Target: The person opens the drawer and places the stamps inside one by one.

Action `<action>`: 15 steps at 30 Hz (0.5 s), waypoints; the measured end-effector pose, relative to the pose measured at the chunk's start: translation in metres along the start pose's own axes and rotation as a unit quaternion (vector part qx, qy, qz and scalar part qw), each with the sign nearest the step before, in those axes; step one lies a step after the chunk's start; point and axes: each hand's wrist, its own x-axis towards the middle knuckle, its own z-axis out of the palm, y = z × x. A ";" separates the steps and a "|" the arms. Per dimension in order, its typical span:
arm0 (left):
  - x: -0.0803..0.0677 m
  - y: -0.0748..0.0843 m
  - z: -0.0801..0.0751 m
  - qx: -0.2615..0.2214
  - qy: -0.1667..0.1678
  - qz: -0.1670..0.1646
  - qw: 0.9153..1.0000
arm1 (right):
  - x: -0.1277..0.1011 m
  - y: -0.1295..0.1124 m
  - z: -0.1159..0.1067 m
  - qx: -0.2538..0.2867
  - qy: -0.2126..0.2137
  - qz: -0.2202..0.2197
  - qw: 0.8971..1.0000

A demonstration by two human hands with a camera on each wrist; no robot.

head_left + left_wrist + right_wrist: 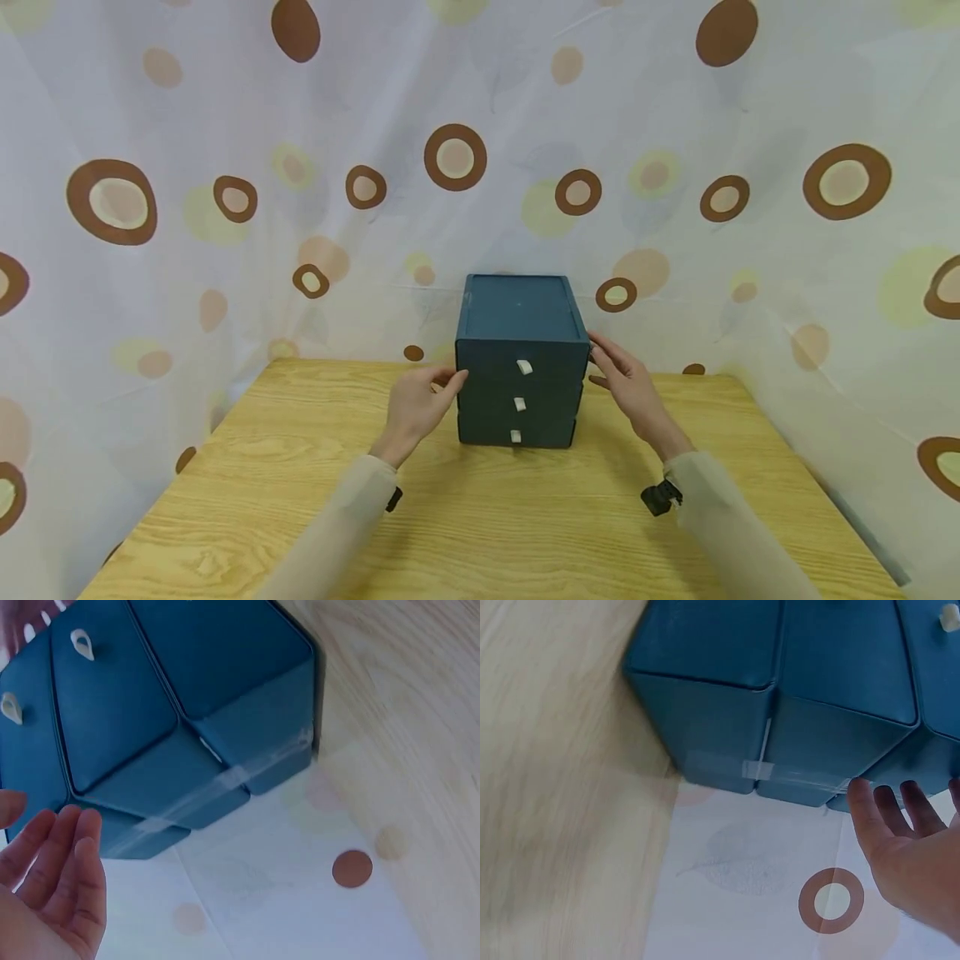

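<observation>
A dark blue drawer unit (517, 308) with three stacked drawers stands upright at the back of the table. Each drawer front carries a small whitish loop pull, such as the top one (524, 367). My left hand (420, 404) is at the unit's upper left side, its fingers loosely bent and thumb by the front edge. On the opposite side, my right hand (630, 387) has its fingers spread along the upper right wall. Clear tape (234, 777) runs across the drawers' side in the left wrist view, and similar tape (802, 780) shows in the right wrist view.
The unit rests on a wood-grain table (247, 475). Behind and on both sides hangs a pale sheet (495, 92) patterned with brown rings and dots. A small black device (660, 497) is strapped at my right wrist.
</observation>
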 end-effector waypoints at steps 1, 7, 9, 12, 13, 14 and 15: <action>0.000 -0.002 -0.002 0.009 0.004 0.003 1.000 | -0.003 0.001 0.000 -0.014 0.002 0.002 1.000; -0.002 -0.009 -0.020 0.039 -0.064 -0.045 0.996 | -0.016 0.006 -0.003 -0.129 -0.007 0.013 0.992; -0.003 -0.011 -0.027 0.045 -0.101 -0.073 0.991 | -0.020 0.007 -0.003 -0.173 -0.024 0.017 0.985; -0.004 -0.013 -0.035 0.055 -0.142 -0.093 0.984 | -0.025 0.007 -0.002 -0.230 -0.047 0.016 0.972; -0.004 -0.014 -0.037 0.060 -0.149 -0.094 0.982 | -0.026 0.008 -0.002 -0.250 -0.053 0.013 0.967; -0.004 -0.015 -0.038 0.065 -0.154 -0.093 0.982 | -0.027 0.009 -0.001 -0.267 -0.057 0.011 0.962; -0.004 -0.016 -0.039 0.070 -0.157 -0.091 0.981 | -0.028 0.009 -0.001 -0.283 -0.058 0.007 0.957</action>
